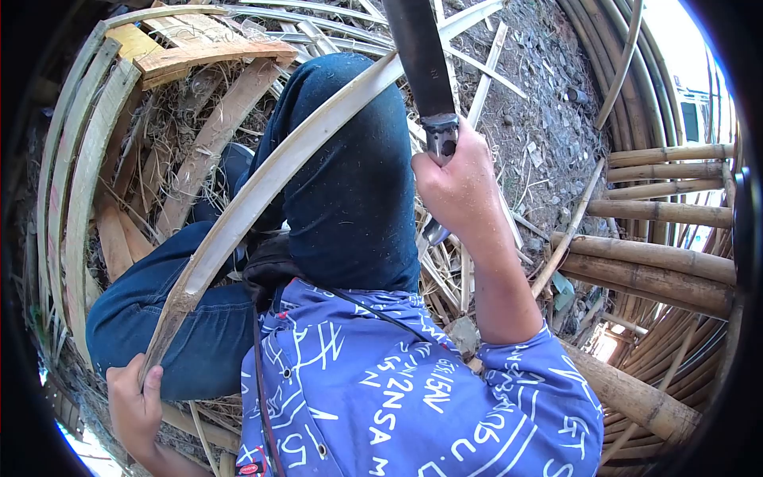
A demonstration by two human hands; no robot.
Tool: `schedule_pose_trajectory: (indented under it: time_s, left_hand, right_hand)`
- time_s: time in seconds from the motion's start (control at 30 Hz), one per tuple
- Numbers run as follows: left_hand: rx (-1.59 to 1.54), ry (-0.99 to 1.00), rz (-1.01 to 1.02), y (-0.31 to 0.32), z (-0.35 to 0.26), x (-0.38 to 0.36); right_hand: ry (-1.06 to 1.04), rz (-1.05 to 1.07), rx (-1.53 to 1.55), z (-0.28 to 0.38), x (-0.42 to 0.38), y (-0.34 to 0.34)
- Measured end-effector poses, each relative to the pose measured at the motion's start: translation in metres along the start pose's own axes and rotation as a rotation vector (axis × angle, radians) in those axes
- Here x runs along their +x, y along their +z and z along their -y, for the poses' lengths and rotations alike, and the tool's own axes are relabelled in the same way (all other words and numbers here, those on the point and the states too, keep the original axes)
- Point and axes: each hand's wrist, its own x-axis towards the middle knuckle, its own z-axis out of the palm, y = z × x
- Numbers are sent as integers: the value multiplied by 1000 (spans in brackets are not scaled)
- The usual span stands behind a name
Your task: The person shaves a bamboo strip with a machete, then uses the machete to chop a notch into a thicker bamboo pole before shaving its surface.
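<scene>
A long split bamboo strip runs slantwise across my lap, its pale inner face up, from the lower left to the top. My left hand is closed round its near end, beside my bent left leg. In my right hand is the handle of a machete, to the right of my raised knee. The dark broad blade points up and away, and overlaps the strip's far part in this view. Its tip is cut off by the top edge of the frame.
Wooden boards and pale strips lie at the left. Shavings and split pieces cover the ground ahead. Bamboo poles are stacked on the right, with a thick pole near my right elbow.
</scene>
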Motion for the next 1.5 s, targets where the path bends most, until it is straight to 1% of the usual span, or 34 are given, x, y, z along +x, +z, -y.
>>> schedule_pose_trajectory:
  time_s: [0.07, 0.1, 0.13, 0.2, 0.27, 0.3, 0.33, 0.4, 0.43, 0.47, 0.5, 0.53, 0.57, 0.6, 0.67, 0.73, 0.77, 0.8, 0.83, 0.87, 0.9, 0.93, 0.97, 1.0, 1.07, 1.13, 1.17, 1.2, 1.27, 1.33, 1.4, 1.47, 1.5]
  left_hand:
    - [4, 4, -6, 0, -3, 3]
    - [10, 9, -10, 0, -4, 3]
    - [12, 13, -6, 1, -4, 4]
    - [-28, 16, -27, 2, -5, 2]
    - [-11, 28, -41, 2, -7, -1]
    - [1, 53, -51, 2, -7, -1]
    - [-3, 39, -53, 5, -6, -1]
    - [-7, 110, -171, 11, -3, -2]
    - [-15, 99, -162, 9, -2, -2]
    - [-35, 69, -91, 4, -2, 0]
    - [-53, 45, -24, 1, -2, 2]
    - [-54, 46, -25, 3, -3, 1]
    - [-22, 59, -75, 5, -4, 0]
    - [11, 76, -126, 7, -5, 0]
    - [28, 93, -142, 9, -1, -2]
    - [34, 93, -152, 14, 1, -4]
    - [23, 102, -187, 16, 1, -5]
    - [10, 109, -227, 17, 1, -6]
    - [6, 106, -231, 17, 2, -7]
    - [17, 92, -191, 14, 4, -7]
    - [30, 89, -154, 12, 3, -4]
    - [31, 111, -161, 13, 1, -2]
    - [23, 117, -203, 15, 0, -3]
    - [15, 123, -243, 18, 0, -5]
    - [62, 157, -276, 22, 5, -9]
    - [54, 91, -266, 25, 7, -15]
    - [114, 137, -302, 26, 7, -17]
    - [115, 139, -305, 28, 12, -21]
    - [129, 80, -244, 31, 26, -30]
    - [137, 70, -220, 30, 33, -34]
    - [146, 58, -198, 31, 41, -40]
    - [186, 54, -227, 32, 51, -46]
    - [187, 52, -224, 30, 52, -46]
  right_hand:
    - [-58, 109, 60, 2, -12, 9]
    - [-161, 124, 152, -4, -21, 26]
    - [-135, 270, 148, 6, -29, 30]
    - [-279, 251, 111, 16, -34, 38]
    - [-240, 218, 144, 17, -25, 32]
    - [-255, 124, 87, 12, -17, 27]
    - [-268, 30, 27, 6, -9, 22]
    - [-16, 28, 8, 10, 4, 8]
    - [-2, 5, -12, 13, 2, 11]
    - [-1, 13, -18, 14, -2, 18]
    - [-101, -1, -3, 14, -10, 25]
    - [-203, -18, 15, 15, -18, 31]
    - [-219, 88, 45, 21, -26, 34]
    - [-223, 160, -22, 28, -33, 31]
    - [-316, 147, -155, 22, -25, 24]
    - [-300, 17, -123, 20, -12, 15]
    - [-140, 26, -168, 23, -4, 6]
    - [-55, -8, -165, 28, 0, 1]
    - [-45, -19, -151, 29, -1, 5]
    - [-27, -36, -135, 26, -3, 11]
    - [-121, -32, -91, 21, -9, 18]
    - [-216, -33, -50, 18, -16, 23]
    - [-202, 57, -62, 17, -21, 23]
    - [-227, 95, -97, 22, -27, 20]
    - [-311, 56, -183, 17, -22, 11]
    - [-296, -42, -216, 5, -6, 2]
    - [-246, -86, -270, 0, 3, -7]
    - [-191, -122, -254, -3, 14, -16]
    - [-9, -157, -309, -6, 32, -36]
    - [132, -165, -298, -17, 50, -52]
    - [129, -202, -306, -29, 63, -59]
    - [28, -274, -304, -40, 72, -60]
    - [46, -252, -287, -36, 73, -60]
